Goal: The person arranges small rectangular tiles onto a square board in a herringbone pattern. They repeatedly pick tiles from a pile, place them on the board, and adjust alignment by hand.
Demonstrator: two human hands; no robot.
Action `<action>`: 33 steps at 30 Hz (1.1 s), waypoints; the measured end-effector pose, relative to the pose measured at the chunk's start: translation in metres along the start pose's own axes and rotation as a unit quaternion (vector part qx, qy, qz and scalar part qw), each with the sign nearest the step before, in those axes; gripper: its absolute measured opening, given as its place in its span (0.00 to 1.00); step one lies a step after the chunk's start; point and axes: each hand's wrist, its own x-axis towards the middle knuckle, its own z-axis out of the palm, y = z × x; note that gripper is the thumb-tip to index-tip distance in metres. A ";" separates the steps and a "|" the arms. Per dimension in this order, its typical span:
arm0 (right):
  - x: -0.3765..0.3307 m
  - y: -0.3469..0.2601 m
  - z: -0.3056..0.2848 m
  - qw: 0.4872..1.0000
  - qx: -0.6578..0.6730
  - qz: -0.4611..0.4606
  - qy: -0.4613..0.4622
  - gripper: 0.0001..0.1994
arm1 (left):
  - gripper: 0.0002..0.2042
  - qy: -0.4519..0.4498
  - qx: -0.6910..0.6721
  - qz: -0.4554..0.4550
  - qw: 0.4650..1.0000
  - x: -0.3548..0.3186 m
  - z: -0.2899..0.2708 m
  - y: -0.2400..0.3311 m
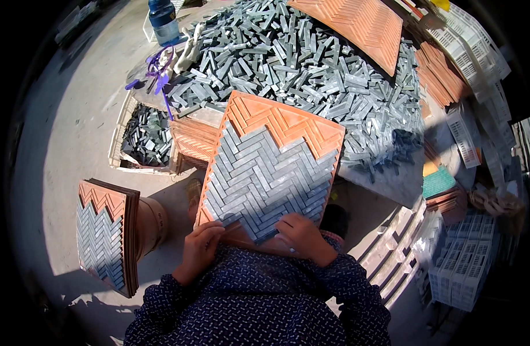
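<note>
An orange herringbone mould tray [321,135] rests tilted against my lap. Grey stone strips [265,179] fill most of its slots in a zigzag pattern; the slots along its far end are bare. At the near left corner is my left hand [201,251], its fingers curled together by the tray's edge. My right hand [304,237] is over the near right part, thumb and fingers closed at the lowest strips. What either hand has between its fingertips is too small or hidden to make out.
Loose grey strips [276,57] are heaped on the table ahead, under another orange tray [363,26]. A crate of darker pieces [146,138] stands left, near a stack of trays [106,233]. A blue bottle [164,23] stands far left; white plastic baskets [464,259] are at right.
</note>
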 end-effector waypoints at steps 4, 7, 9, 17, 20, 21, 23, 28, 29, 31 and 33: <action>-0.008 0.006 0.004 0.999 0.017 0.029 0.015 0.09 | 0.06 -0.008 0.006 0.005 1.000 0.000 0.002 0.001; -0.011 0.006 0.013 1.000 -0.004 0.014 0.001 0.12 | 0.06 -0.017 0.006 0.013 1.000 0.000 0.004 0.001; -0.012 0.005 0.019 1.000 -0.015 0.005 -0.011 0.14 | 0.06 -0.020 0.002 0.019 1.000 0.001 0.005 0.002; -0.004 -0.002 0.015 0.998 0.040 0.037 0.005 0.15 | 0.08 -0.038 -0.018 0.007 0.999 -0.003 0.006 0.001; -0.004 -0.003 0.007 0.996 0.027 0.079 0.002 0.14 | 0.07 -0.036 -0.014 0.003 0.999 -0.002 0.006 0.002; -0.004 -0.002 0.009 0.998 0.022 0.059 -0.005 0.14 | 0.07 -0.036 -0.011 0.002 0.999 -0.002 0.006 0.003; -0.007 0.001 0.016 1.000 0.006 0.023 -0.014 0.14 | 0.07 -0.037 -0.012 0.006 0.999 -0.002 0.008 0.001; -0.002 0.001 0.023 0.999 -0.022 -0.016 -0.020 0.10 | 0.07 -0.041 -0.016 0.002 0.999 -0.001 0.009 0.003; 0.001 0.000 0.021 0.999 -0.022 -0.023 -0.022 0.10 | 0.07 -0.039 -0.017 0.005 0.999 0.000 0.009 0.003; 0.006 -0.001 0.018 0.999 -0.022 -0.039 -0.030 0.10 | 0.07 -0.037 -0.017 0.007 0.999 -0.001 0.009 0.002; 0.009 -0.006 0.012 0.998 -0.019 -0.046 -0.046 0.09 | 0.06 -0.036 -0.015 0.006 0.999 -0.001 0.009 0.002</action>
